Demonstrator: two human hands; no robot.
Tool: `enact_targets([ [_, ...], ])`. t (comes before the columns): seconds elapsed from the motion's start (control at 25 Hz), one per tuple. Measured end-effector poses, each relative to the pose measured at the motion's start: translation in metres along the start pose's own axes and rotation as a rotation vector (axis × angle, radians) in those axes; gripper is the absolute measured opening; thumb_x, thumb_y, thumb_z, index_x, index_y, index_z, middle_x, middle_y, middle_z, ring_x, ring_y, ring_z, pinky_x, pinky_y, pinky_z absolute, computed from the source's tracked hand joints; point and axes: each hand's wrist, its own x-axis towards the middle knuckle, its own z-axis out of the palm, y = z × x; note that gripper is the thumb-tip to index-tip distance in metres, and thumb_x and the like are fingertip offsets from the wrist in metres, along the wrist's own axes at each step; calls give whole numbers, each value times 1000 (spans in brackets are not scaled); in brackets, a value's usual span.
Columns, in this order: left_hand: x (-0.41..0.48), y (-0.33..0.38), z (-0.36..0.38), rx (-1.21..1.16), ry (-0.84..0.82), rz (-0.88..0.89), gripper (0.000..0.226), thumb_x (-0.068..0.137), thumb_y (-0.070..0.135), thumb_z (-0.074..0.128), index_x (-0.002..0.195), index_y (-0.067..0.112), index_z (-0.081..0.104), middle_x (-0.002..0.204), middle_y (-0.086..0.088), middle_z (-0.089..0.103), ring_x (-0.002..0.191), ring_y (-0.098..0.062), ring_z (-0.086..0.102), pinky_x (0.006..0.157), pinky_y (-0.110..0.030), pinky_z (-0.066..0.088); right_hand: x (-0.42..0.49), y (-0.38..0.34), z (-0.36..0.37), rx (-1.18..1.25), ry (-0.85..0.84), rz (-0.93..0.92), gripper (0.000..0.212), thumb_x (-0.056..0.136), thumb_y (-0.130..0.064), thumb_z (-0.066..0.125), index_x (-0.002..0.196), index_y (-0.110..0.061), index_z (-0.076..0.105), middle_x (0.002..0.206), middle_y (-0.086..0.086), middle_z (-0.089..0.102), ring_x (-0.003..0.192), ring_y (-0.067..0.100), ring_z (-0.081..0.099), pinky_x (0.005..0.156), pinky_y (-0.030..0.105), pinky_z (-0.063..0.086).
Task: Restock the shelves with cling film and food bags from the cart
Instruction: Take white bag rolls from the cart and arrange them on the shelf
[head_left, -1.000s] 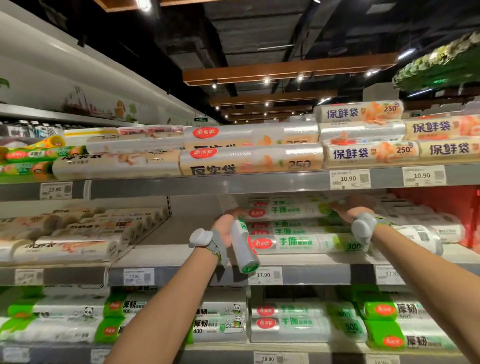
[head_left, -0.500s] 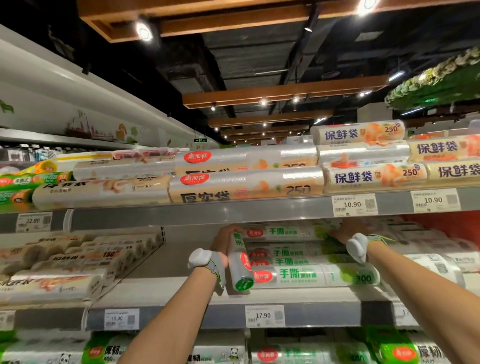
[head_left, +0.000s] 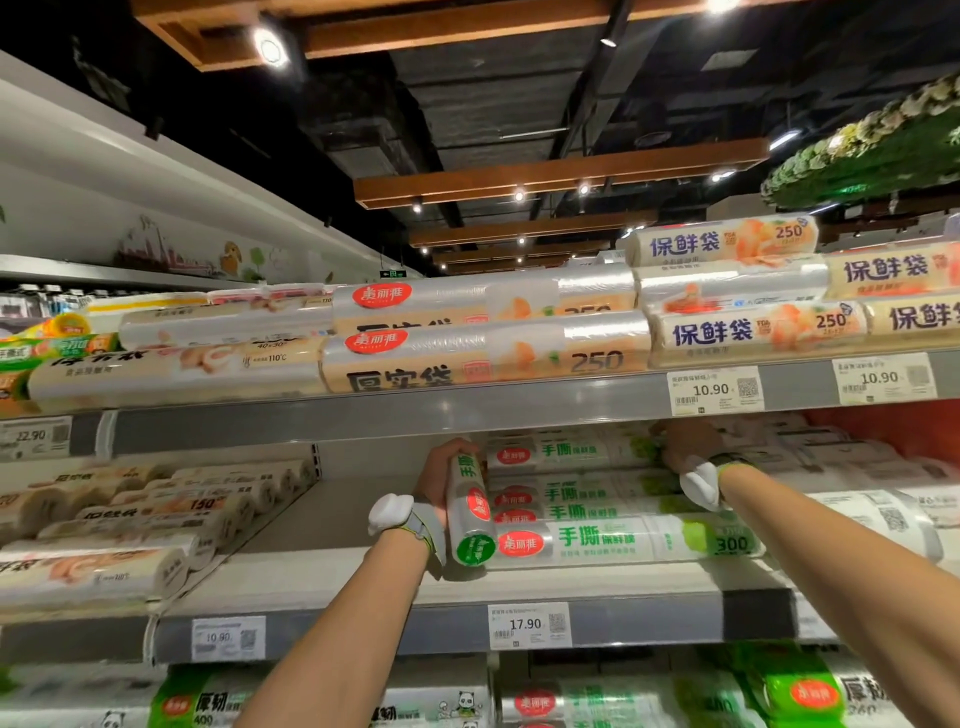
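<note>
My left hand (head_left: 437, 478) grips a cling film roll (head_left: 470, 514) with a green end cap, held end-on and pointing into the middle shelf (head_left: 332, 587). It sits just left of a stack of white-and-green cling film rolls (head_left: 618, 540) lying crosswise on that shelf. My right hand (head_left: 684, 448) reaches deep under the upper shelf and rests on the right end of the stack's top roll (head_left: 566, 451); whether its fingers grip the roll is not clear. Both wrists carry a white band.
The upper shelf (head_left: 467, 410) holds beige food bag rolls (head_left: 483, 358) close above my hands. More beige rolls (head_left: 130, 525) fill the middle shelf's left side behind a divider. Green-labelled packs (head_left: 800, 691) line the shelf below. Price tags hang on each shelf edge.
The view has tilted upward and moved closer to the shelves. My left hand has pushed the roll further into the middle shelf, next to the stack. My right hand stays on the stack's top.
</note>
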Motion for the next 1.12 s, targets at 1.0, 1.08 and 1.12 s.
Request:
enact_targets([
  [1.0,-12,9,-2,-36,279,27,19,81,15,57,64,13,50,57,-8,50,52,-25,48,58,-29,45,-20,-16,-22,-179,-46,-72,34,88,-16,59,122,-10,58,129,12,57,116,33,55,94,42,48],
  [1.08,-17,16,-3,-60,304,1,20,86,12,53,67,12,49,60,-9,53,57,-27,50,59,-30,46,-27,-30,-21,-239,-47,54,40,95,-19,51,135,-12,50,145,13,45,135,35,39,110,49,33],
  [1.12,-19,18,-4,-68,305,-13,18,88,12,52,70,12,49,66,-10,53,59,-27,51,56,-30,48,-31,-35,-18,-258,1,64,42,99,-20,45,139,-12,46,149,13,40,138,35,34,112,50,29],
])
